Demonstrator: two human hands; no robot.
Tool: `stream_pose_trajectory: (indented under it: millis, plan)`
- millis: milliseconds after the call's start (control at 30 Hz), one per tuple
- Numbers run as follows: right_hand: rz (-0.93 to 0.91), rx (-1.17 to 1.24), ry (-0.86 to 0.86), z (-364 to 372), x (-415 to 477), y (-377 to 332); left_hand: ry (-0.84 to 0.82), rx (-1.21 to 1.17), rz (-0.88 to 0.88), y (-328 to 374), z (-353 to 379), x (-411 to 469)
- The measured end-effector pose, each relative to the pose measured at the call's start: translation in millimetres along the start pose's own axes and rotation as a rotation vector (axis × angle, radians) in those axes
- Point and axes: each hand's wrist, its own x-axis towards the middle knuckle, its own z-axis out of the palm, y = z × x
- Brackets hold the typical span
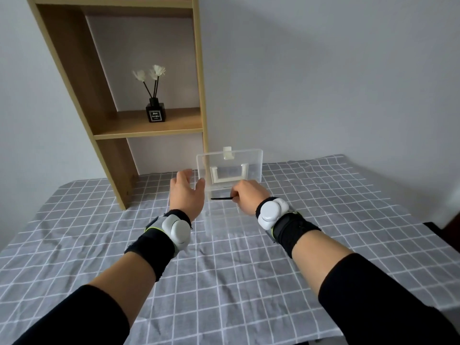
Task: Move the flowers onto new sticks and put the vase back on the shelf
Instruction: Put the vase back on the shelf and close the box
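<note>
- Vase (155, 112): small black bottle w/ a label, standing upright on the wooden shelf (149, 125), at approx 11 o'clock from the hands and well apart from them.
- Flowers (149, 73): three white blooms on dark sticks, stuck in the vase neck and fanning out a bit; all still on the shelf.
- Clear plastic box (230, 170) sits on the surface (224, 270) at 12 o'clock, close to the back wall, just right of the shelf's upright. White clip at its top edge, white U-shaped piece visible through the front. Can't tell if the lid is fully off.
- Left hand (185, 192): fingers spread and loose, gripping nothing, thumb tip touching or just beside the box's left edge — can't tell which.
- Right hand (245, 196): fingers curled in, pinching one thin black stick (220, 198). Stick lies roughly level, pointing toward 9 o'clock, just in front of the box's lower edge.
- Both wrists carry black bands w/ white-grey rounded devices; black sleeves further up the forearms.
- Surface covered w/ a grey cloth w/ white grid lines, somewhat wrinkled.
- Shelf unit stands on the surface at the far left, approx 10–11 o'clock, tall, light wood.
</note>
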Motion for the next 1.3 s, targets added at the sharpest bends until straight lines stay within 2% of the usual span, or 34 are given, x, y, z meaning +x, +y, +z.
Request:
stream_pose_trajectory:
  millis: [267,367,500,567,767,967,1300]
  plan:
    - [-0.001,0.003,-0.065,15.1,12.9,6.1,-0.065,0.128,0.125,16.5,7.0,20.9]
    - [-0.059,0.074,0.112,3.0,15.9,8.1,-0.078,0.162,0.164,18.3,9.9,26.4]
    - [-0.119,0.107,0.509,-24.5,22.9,14.2,-0.078,0.180,0.185,18.6,11.9,31.9]
    - [-0.131,0.071,0.581,-38.1,28.8,17.2,-0.074,0.183,0.188,19.0,12.0,34.6]
    - [-0.024,-0.086,0.309,-59.4,43.1,21.9,-0.062,0.165,0.197,20.5,6.2,35.4]
    - [0.029,0.049,0.419,-52.8,22.4,18.0,-0.042,0.131,0.197,17.9,-6.1,21.8]
    - [-0.024,0.120,0.411,-16.1,-26.9,10.6,-0.129,0.120,0.124,0.0,-2.8,-31.3]
